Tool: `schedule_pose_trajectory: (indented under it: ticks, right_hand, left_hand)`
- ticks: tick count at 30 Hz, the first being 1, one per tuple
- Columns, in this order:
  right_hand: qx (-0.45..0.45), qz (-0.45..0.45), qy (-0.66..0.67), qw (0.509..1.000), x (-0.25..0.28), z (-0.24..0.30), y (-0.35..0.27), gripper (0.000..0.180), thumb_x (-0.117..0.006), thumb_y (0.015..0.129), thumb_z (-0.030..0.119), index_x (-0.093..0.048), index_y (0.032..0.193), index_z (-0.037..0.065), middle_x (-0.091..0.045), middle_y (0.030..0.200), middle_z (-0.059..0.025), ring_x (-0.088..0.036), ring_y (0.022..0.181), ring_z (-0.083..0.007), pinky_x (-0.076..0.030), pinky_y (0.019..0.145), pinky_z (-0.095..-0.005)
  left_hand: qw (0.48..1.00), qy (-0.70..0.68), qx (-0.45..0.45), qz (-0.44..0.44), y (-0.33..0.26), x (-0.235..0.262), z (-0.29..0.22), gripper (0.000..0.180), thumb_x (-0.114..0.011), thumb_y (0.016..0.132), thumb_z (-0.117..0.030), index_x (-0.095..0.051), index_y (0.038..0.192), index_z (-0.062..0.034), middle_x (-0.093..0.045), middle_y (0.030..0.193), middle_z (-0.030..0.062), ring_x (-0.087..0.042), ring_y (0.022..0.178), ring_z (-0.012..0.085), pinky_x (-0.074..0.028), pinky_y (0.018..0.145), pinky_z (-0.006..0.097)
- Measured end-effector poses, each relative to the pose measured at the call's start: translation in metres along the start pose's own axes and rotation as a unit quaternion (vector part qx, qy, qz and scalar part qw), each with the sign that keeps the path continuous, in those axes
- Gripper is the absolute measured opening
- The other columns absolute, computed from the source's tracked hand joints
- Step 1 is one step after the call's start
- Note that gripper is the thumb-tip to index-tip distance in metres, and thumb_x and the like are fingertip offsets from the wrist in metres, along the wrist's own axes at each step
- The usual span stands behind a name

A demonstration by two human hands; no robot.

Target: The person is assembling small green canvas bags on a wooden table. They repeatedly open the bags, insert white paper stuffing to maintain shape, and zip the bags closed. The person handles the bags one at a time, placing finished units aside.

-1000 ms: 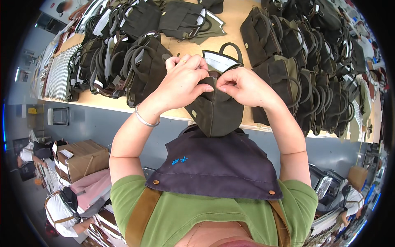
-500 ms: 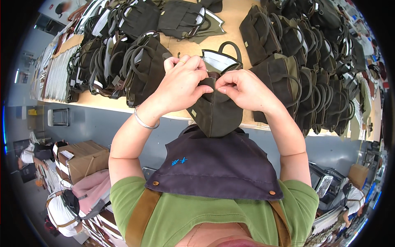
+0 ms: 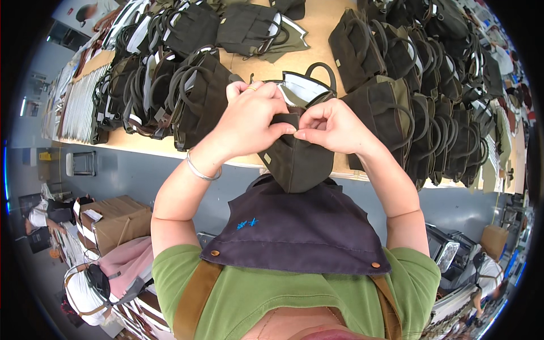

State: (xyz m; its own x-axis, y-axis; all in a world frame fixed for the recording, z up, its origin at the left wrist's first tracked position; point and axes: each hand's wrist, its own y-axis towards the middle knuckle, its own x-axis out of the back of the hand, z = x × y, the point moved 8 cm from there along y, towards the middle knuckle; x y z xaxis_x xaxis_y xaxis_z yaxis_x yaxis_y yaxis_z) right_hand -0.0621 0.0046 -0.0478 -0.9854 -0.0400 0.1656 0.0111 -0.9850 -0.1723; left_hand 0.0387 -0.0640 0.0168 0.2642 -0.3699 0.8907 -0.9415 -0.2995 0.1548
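Observation:
A dark olive handbag (image 3: 300, 164) with a white-lined opening (image 3: 306, 86) and a looped handle hangs over the table's near edge, against my apron. My left hand (image 3: 253, 116) pinches the bag's upper edge beside the zipper end, thumb toward the middle. From the other side my right hand (image 3: 334, 126) grips the same edge between thumb and bent fingers. The two thumb tips nearly meet over the bag's side seam. Part of the edge is hidden under my fingers.
Rows of similar dark bags (image 3: 195, 96) stand on the wooden table (image 3: 249, 67) at left, with more bags (image 3: 385, 107) at right. One bag (image 3: 249, 28) lies flat at the back. Behind me are a brown carton (image 3: 116, 221) and co-workers (image 3: 88, 292).
Both hands have dipped slightly toward me with the bag's edge. My right fingers have opened up a little from the tighter curl, and the bag's opening shows slightly lower.

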Motion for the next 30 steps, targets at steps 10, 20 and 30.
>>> schedule_pose_trajectory:
  ticks: [10,20,30]
  right_hand:
    - [0.028,-0.058,-0.051,0.997,0.019,0.021,-0.001,0.030,-0.067,0.087,0.010,-0.058,0.114,0.001,-0.060,0.112,-0.0110,-0.065,0.076,-0.0112,-0.054,0.063,-0.0250]
    - [-0.041,0.053,0.088,0.994,0.015,0.008,0.013,0.018,-0.063,0.093,0.013,-0.065,0.104,-0.001,-0.067,0.084,-0.0048,-0.065,0.074,-0.0096,-0.055,0.066,-0.0243]
    - [-0.024,0.048,0.032,0.998,0.015,0.022,0.011,0.016,-0.059,0.095,0.009,-0.066,0.104,-0.002,-0.067,0.082,-0.0046,-0.065,0.073,-0.0091,-0.055,0.064,-0.0231]
  left_hand:
    - [0.997,-0.074,-0.030,0.019,0.004,0.005,0.015,0.016,-0.078,0.076,-0.021,-0.066,0.079,-0.0101,-0.063,0.088,-0.0012,-0.056,0.090,0.0167,-0.025,0.094,0.036]
    - [0.994,-0.101,-0.036,0.033,0.013,0.007,0.017,0.012,-0.072,0.083,-0.023,-0.069,0.080,-0.0120,-0.060,0.091,-0.0020,-0.053,0.092,0.0144,-0.023,0.092,0.037]
    - [0.992,-0.099,-0.015,0.075,0.017,0.004,0.017,0.016,-0.072,0.084,-0.025,-0.068,0.080,-0.0102,-0.058,0.093,-0.0018,-0.050,0.095,0.0140,-0.021,0.096,0.038]
